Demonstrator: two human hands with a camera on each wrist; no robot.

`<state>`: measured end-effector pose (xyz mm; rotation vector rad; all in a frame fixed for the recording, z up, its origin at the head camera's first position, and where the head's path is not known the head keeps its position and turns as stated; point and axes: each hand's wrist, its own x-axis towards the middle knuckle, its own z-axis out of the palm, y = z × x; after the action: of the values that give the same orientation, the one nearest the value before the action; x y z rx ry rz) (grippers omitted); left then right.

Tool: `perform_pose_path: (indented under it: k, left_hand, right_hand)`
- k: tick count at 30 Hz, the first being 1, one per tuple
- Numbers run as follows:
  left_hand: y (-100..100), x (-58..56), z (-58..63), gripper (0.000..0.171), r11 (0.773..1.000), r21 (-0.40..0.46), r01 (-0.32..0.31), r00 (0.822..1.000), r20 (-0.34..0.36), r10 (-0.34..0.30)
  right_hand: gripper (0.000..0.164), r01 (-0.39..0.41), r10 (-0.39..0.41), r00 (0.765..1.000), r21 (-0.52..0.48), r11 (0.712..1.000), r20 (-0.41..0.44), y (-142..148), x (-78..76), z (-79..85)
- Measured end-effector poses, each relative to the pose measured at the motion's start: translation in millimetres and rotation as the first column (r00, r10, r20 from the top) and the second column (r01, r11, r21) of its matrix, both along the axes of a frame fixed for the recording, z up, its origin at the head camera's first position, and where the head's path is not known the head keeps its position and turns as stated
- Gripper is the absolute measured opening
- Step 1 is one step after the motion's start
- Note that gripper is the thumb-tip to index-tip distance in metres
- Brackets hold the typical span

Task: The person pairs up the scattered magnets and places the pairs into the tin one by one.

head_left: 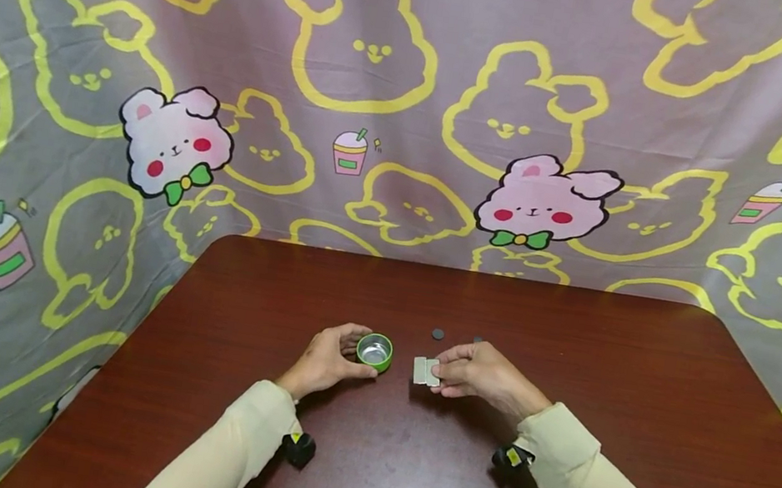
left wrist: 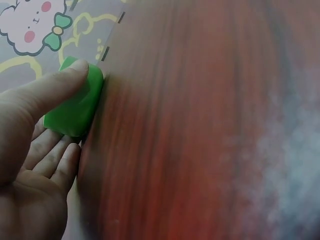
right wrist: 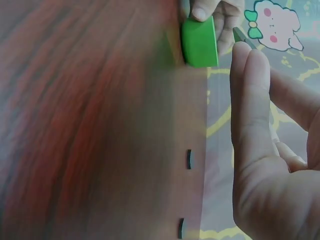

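My left hand point(head_left: 326, 359) holds a small round green bowl point(head_left: 372, 368) with a shiny metal inside, at the middle of the brown table. In the left wrist view the thumb lies on the bowl's green wall point(left wrist: 82, 107), with the fingers on its other side. To the right, my right hand point(head_left: 485, 379) pinches a flat, pale grey piece point(head_left: 422, 371) between thumb and fingers, apart from the bowl. It looks like two small rectangles side by side; whether they are joined I cannot tell. Only the piece's thin edge point(right wrist: 244, 38) shows in the right wrist view.
Two small dark discs lie beyond my right hand: one disc point(head_left: 438, 335) in full view, the other disc point(head_left: 478, 340) partly behind the fingers. A patterned cloth point(head_left: 408, 128) with rabbit faces hangs behind the table point(head_left: 294, 280) and at its sides.
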<state>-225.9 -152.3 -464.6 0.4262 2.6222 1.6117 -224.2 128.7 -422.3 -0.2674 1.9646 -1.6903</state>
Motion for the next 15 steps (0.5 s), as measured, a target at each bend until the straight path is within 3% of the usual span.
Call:
perform_pose_path:
  k: [15]
  left_hand:
    - [0.2,0.5,-3.0,0.059,0.998,0.061,0.001,1.000,-0.022,0.000]
  right_hand:
    - [0.028,0.012,-0.011,1.000,-0.066,0.998,0.005,-27.4,-10.8,-1.4]
